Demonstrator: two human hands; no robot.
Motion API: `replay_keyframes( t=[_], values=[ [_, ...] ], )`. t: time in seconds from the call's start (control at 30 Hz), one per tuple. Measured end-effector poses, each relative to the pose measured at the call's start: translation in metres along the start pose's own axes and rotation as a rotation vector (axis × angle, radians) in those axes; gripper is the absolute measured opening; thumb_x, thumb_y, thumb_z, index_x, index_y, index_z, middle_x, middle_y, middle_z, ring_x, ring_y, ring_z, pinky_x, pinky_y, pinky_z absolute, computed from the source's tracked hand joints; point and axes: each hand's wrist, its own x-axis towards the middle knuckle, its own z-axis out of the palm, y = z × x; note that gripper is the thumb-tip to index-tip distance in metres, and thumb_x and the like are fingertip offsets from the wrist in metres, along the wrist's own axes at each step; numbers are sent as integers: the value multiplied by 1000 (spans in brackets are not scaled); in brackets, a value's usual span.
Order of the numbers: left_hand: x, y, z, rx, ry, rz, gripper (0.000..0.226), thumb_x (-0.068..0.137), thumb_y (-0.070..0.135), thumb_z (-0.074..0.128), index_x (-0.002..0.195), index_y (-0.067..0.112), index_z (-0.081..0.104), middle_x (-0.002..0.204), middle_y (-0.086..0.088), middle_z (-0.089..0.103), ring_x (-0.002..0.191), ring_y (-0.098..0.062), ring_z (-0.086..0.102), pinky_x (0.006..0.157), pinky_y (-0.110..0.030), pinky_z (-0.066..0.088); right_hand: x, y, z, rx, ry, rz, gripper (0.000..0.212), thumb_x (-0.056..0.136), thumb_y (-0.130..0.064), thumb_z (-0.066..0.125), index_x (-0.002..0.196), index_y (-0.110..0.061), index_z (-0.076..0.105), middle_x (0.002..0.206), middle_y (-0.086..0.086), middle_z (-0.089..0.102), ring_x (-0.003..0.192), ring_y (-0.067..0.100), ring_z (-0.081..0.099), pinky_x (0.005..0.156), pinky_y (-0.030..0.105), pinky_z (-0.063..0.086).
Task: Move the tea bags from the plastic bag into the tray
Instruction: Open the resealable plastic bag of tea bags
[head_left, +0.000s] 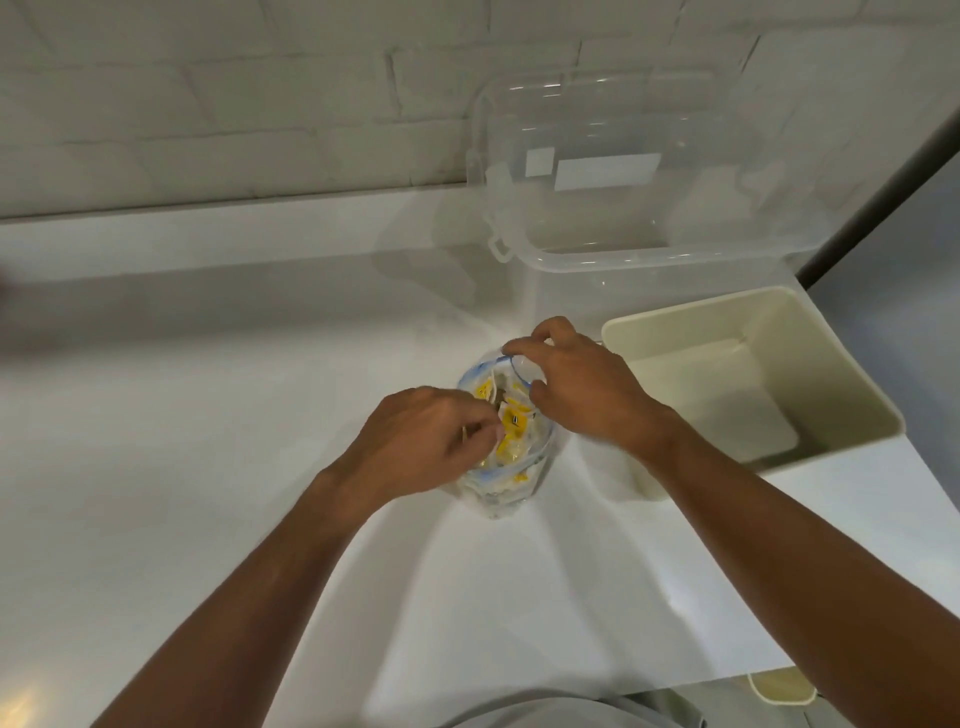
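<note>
A clear, soft plastic bag (511, 488) with a blue zip strip along its mouth is stood upright on a smooth white countertop (208, 415), near the middle of the scene. Its film is crumpled and glossy, and the mouth is held open in a rounded oval. Inside it, small flat tea bags (514, 423) in yellow and white paper wrappers are seen heaped loosely; none are seen in the tray.

The far right part of the bag's rim is pinched between the thumb and curled fingers of the right hand (576, 384). The near left part of the rim is gripped by the left hand (421, 441), its fingers curled tightly at the mouth; whether a wrapper is also caught under those fingertips cannot be told.

Just right of the bag, a cream tray (727, 395) of matte hard plastic is set: rectangular, deep, with rounded corners and a flat rim. Farther off, a large transparent storage box (649, 171) with clip handles is stood against a white painted brick wall (208, 104).
</note>
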Motion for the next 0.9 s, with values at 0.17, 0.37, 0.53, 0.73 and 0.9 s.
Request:
replay_keyframes(
  t=[0.17, 0.37, 0.53, 0.73, 0.9],
  values=[
    [13, 1, -4, 84, 115, -134, 19, 85, 44, 62, 99, 34, 54, 88, 18, 62, 80, -11, 55, 59, -26, 45, -8, -1, -7, 73, -124, -25, 34, 84, -13, 62, 103, -40, 53, 135, -7, 37, 79, 19, 60, 68, 32, 50],
    [13, -11, -2, 243, -53, -247, 51, 76, 58, 68, 98, 26, 35, 83, 13, 48, 80, -19, 49, 64, -33, 39, -14, 6, -10, -159, -174, 92, 30, 89, -1, 56, 113, -18, 63, 128, 7, 40, 86, 27, 58, 70, 32, 44],
    [14, -16, -3, 213, -43, -238, 53, 75, 59, 70, 98, 29, 33, 91, 13, 55, 81, -17, 48, 60, -30, 39, -16, -2, -6, -207, -121, 126, 35, 91, -6, 53, 124, -15, 57, 128, 8, 40, 102, 28, 57, 76, 36, 47],
    [8, -16, -3, 154, -62, -250, 69, 64, 78, 70, 104, 35, 33, 97, 16, 55, 85, -14, 50, 68, -32, 43, -24, 1, -10, -48, -229, 100, 63, 81, -37, 70, 137, -21, 46, 135, 2, 39, 109, 26, 59, 87, 36, 50],
    [7, -11, 1, 271, -80, -181, 78, 63, 81, 65, 117, 35, 32, 111, 15, 60, 93, -17, 53, 78, -35, 43, -31, 1, -10, -31, -290, 31, 75, 77, -40, 73, 142, -23, 38, 136, 0, 37, 113, 23, 57, 87, 37, 51]
  ],
)
